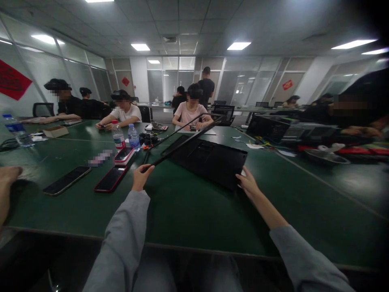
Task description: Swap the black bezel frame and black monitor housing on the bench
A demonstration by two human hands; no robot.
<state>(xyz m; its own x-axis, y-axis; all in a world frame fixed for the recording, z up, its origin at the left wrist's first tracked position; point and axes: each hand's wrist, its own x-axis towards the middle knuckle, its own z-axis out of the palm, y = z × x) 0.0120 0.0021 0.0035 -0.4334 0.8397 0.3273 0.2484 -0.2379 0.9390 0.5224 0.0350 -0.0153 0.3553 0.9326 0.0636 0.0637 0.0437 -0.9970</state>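
A black laptop [209,160] lies on the green table [194,211] in front of me, bottom side up. My left hand [141,177] pinches the near corner of a thin black panel [182,140] that is tilted up off the laptop like a lifted cover. My right hand [247,182] grips the laptop's near right corner and holds it down. Grey sleeves cover both my forearms.
Three phones [111,179] lie to the left, next to two water bottles [133,138] and small tools. Another person's hand [7,182] rests at the far left edge. Several people sit around the table; more laptops and a bowl [326,157] stand at the right.
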